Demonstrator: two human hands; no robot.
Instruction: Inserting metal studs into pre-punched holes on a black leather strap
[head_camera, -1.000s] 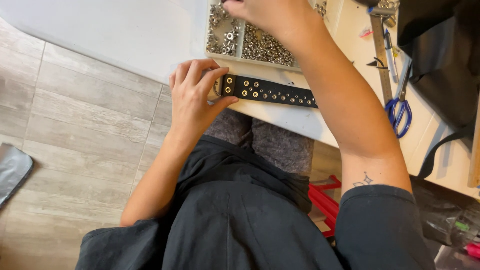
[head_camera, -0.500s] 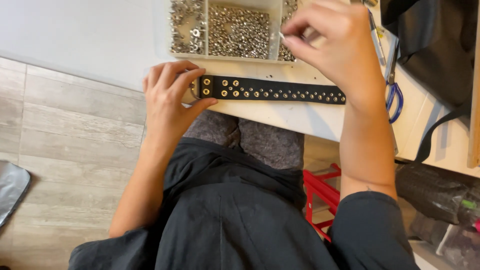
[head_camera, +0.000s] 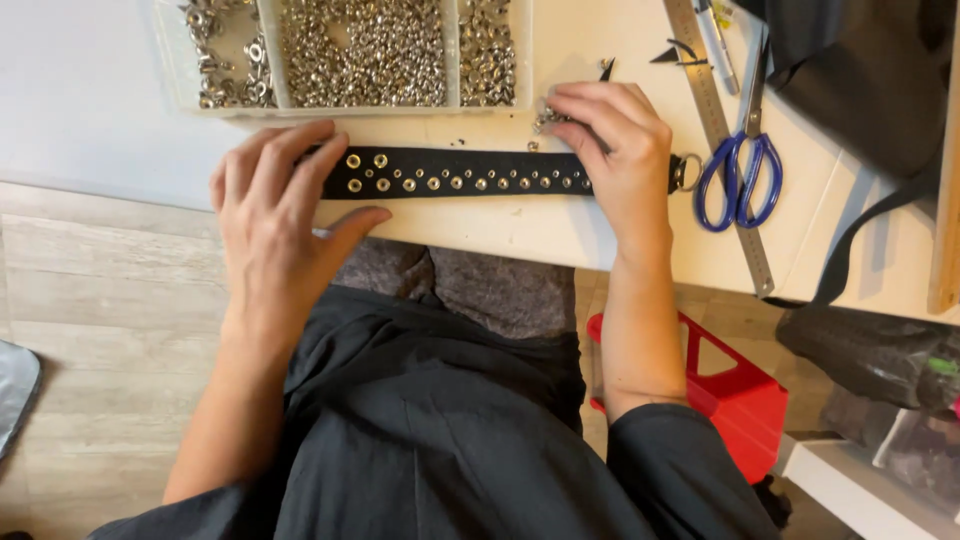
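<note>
Strap: a black strap lies flat along the front edge of the table, dotted with 2 rows of small metal eyelets, a metal ring at its right end.
Left hand: the left hand rests on the strap's left end — fingers spread flat over it, thumb stretched along the near edge, gripping nothing.
Right hand: the right hand lies over the strap's right part, fingers curled, the tips pinching small silver studs just above the strap.
Box: a clear compartment box of silver hardware stands just behind the strap, 3 compartments in view.
Surface: a pale cream table, with blue-handled scissors and a steel ruler right of the ring.
Room: grey wood-look plank floor at left; a red frame under the table — dark clothing fills the foreground.
</note>
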